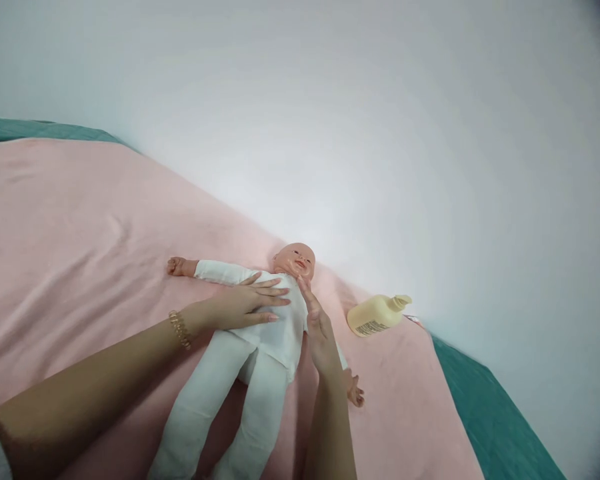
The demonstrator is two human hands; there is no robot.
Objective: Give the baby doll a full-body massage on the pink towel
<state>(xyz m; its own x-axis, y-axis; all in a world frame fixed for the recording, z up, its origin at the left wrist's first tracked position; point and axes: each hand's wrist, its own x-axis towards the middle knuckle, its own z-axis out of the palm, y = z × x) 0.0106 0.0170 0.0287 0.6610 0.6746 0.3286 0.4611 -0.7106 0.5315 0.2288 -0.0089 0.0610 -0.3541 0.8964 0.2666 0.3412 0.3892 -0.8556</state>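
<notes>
A baby doll [270,357] with a white cloth body lies on its back, its head toward the wall and its arms spread out. Flat across the doll's chest rests my left hand [250,303], fingers spread and a gold bracelet on the wrist. My right hand [320,327] is held edge-on at the other side of the chest, its fingers stretched toward the doll's chin and its palm turned inward. Neither hand grips anything. A pale yellow pump bottle [377,315] stands to the right of the doll, apart from my right hand.
Under the doll spreads a pink blanket [80,220], wrinkled at the left. Green bedding [495,407] shows past its edge at the right and the far left. A plain white wall [330,120] rises directly behind the doll's head and the bottle.
</notes>
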